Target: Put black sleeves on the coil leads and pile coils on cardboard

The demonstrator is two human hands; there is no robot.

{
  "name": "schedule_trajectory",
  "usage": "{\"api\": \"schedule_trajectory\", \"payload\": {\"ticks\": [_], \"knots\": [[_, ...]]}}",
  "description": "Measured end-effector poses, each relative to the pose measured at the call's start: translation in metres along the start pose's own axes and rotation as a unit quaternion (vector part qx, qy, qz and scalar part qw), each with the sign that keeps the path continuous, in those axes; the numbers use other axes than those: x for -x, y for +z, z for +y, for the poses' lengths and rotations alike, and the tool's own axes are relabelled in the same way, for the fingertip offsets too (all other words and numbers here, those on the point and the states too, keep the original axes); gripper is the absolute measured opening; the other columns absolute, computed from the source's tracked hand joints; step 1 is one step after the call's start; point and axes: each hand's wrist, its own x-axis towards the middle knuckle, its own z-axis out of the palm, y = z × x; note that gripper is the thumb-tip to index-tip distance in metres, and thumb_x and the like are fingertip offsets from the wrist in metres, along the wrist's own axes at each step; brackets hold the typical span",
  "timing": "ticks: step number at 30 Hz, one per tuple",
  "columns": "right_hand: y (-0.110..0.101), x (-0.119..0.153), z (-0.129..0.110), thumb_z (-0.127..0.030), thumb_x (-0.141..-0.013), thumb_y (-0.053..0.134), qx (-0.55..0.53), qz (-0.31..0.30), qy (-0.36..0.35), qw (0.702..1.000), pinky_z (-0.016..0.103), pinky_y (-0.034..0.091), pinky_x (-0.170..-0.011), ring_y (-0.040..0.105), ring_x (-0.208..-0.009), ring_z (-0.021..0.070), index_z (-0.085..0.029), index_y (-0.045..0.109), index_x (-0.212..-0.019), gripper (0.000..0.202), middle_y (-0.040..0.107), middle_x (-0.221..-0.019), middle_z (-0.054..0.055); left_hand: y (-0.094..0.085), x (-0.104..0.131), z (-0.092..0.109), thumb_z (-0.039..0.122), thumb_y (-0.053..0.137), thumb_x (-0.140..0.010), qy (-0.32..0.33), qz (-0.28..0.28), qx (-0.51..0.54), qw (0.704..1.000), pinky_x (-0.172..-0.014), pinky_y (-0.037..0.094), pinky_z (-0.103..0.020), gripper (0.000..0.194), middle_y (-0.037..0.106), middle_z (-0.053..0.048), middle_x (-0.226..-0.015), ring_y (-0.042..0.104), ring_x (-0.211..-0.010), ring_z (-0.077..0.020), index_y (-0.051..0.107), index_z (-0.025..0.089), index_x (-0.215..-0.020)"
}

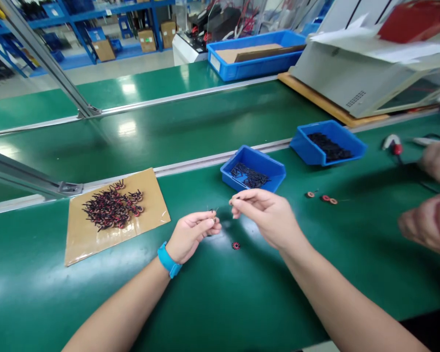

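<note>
My left hand (196, 233), with a blue wristband (169, 260), pinches a small wound coil (213, 219) with thin leads sticking up. Just to its right, my right hand (266, 215) has thumb and index finger pressed together on a tiny dark piece (237, 198), too small to name. The hands are slightly apart above the green table. A red and black ring-shaped coil (236, 246) lies on the table below and between them. Behind my right hand stands a blue bin (278, 171) holding short dark tubes (254, 177).
A pile of coils (112, 208) lies on brown cardboard (157, 210) at left. Another blue bin (304, 149) holds black pieces. Several coils (310, 194) lie at right, near another person's hands (430, 222) and pliers (394, 145). A metal post (25, 171) stands at left.
</note>
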Motion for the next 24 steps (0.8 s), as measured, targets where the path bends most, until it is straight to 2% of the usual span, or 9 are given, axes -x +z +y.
{"api": "schedule_trajectory", "payload": {"ticks": [3, 8, 24], "knots": [[0.0093, 0.004, 0.005, -0.029, -0.062, 0.077, -0.064, -0.04, 0.053, 0.996, 0.027, 0.051, -0.054, 0.06, -0.052, 0.0117, -0.016, 0.065, -0.072, 0.02, 0.065, -0.058, 0.0, -0.0003, 0.0006, 0.0, 0.024, 0.082, -0.057, -0.004, -0.014, 0.007, 1.0, -0.069, 0.052, -0.029, 0.03, 0.072, -0.004, -0.075, 0.067, -0.065, -0.0138, 0.069, 0.014, -0.081], [0.0108, 0.0018, 0.0106, -0.03, -0.06, 0.079, -0.093, -0.035, 0.091, 0.991, 0.027, 0.05, -0.055, 0.061, -0.054, 0.0117, -0.016, 0.068, -0.075, 0.023, 0.068, -0.061, 0.002, -0.0001, 0.001, 0.0004, 0.024, 0.082, -0.056, -0.008, -0.022, 0.014, 1.0, -0.069, 0.053, -0.029, 0.027, 0.073, -0.005, -0.075, 0.068, -0.067, -0.0145, 0.068, 0.013, -0.077], [0.0126, 0.0024, 0.01, -0.032, -0.058, 0.08, -0.077, -0.031, 0.104, 0.991, 0.028, 0.049, -0.056, 0.06, -0.054, 0.0116, -0.016, 0.069, -0.074, 0.025, 0.068, -0.062, 0.003, -0.0002, 0.001, 0.0002, 0.025, 0.082, -0.057, -0.011, -0.021, 0.008, 1.0, -0.07, 0.053, -0.029, 0.029, 0.073, -0.005, -0.076, 0.068, -0.068, -0.0149, 0.068, 0.013, -0.078]]}}
